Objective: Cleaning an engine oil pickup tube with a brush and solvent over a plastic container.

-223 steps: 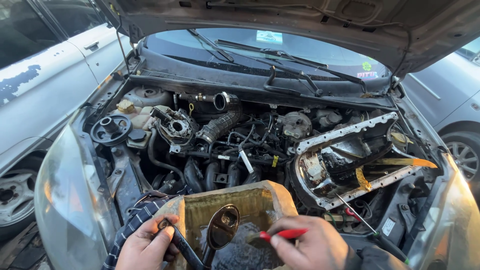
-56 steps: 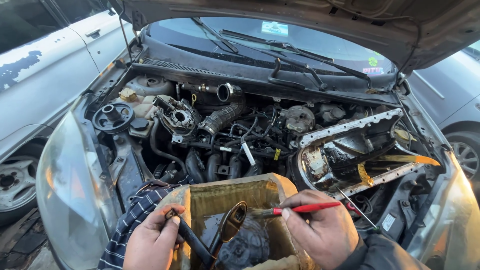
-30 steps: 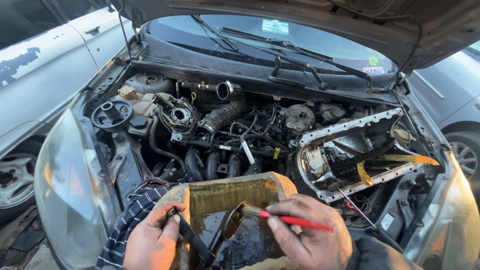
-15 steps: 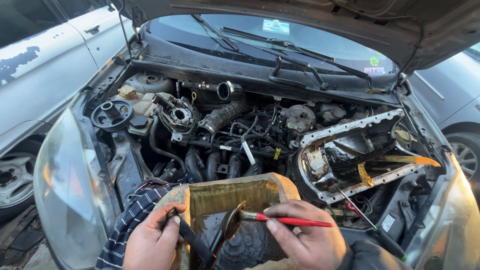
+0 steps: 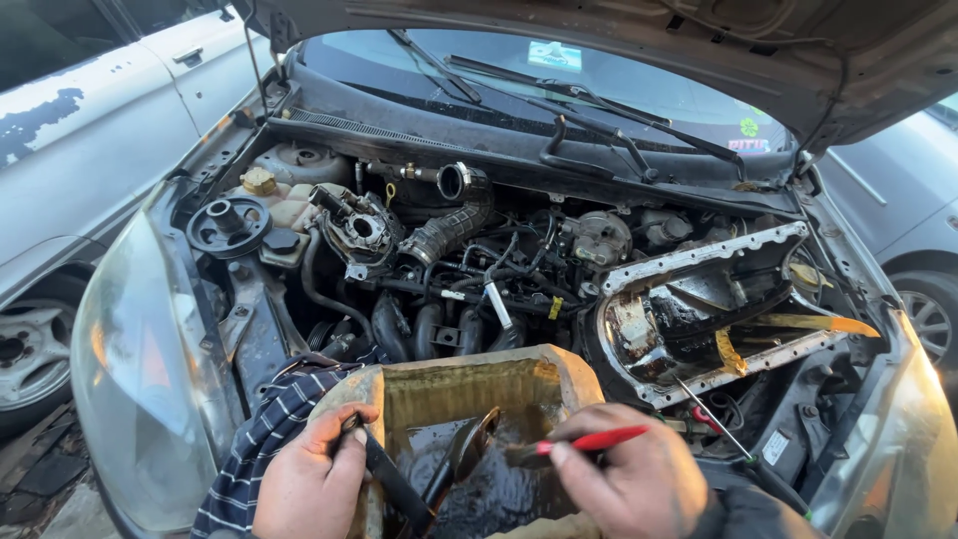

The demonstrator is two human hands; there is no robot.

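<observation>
- Left hand [image 5: 311,479] closed round a black tool handle [image 5: 394,484] at the oily pan's [image 5: 469,374] near rim.
- Right hand [image 5: 629,479] pinching a red-handled screwdriver [image 5: 589,441], tip in the sludge; scraping apparently unfinished.
- Beyond, engine bay [image 5: 479,269] stripped, removed cover [image 5: 699,309] lying right.

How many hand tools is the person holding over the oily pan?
2: a black tool in the left hand, a red-handled tool in the right hand. Tips partly hidden.

The near grimy tan metal oil pan [image 5: 469,384] holds glossy black sludge; the red-handled tool [image 5: 584,441] looks like smooth plastic; the near-left striped navy cloth [image 5: 261,439] is matt.
</observation>
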